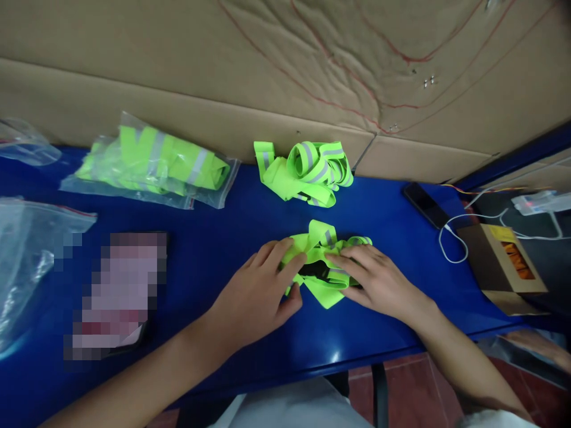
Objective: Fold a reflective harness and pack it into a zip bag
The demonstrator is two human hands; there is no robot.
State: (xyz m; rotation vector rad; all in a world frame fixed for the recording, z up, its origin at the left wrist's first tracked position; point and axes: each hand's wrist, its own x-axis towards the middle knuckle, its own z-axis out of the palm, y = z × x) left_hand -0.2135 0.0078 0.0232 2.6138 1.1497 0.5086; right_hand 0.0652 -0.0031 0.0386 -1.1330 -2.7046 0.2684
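Item: neon-green reflective strap vest (329,293), judged mid-fold, on blue table (214,238) just nearer than loose strap bundle (307,172); left hand (256,291) pinching its edge, right hand (375,279) pressing flat-fingered; ends untucked.

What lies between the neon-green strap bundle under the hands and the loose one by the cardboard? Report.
Only bare blue tabletop, in the head view.

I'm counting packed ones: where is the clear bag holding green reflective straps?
In the head view the bag lies at the back left of the blue table, against the cardboard, left of the loose strap bundle.
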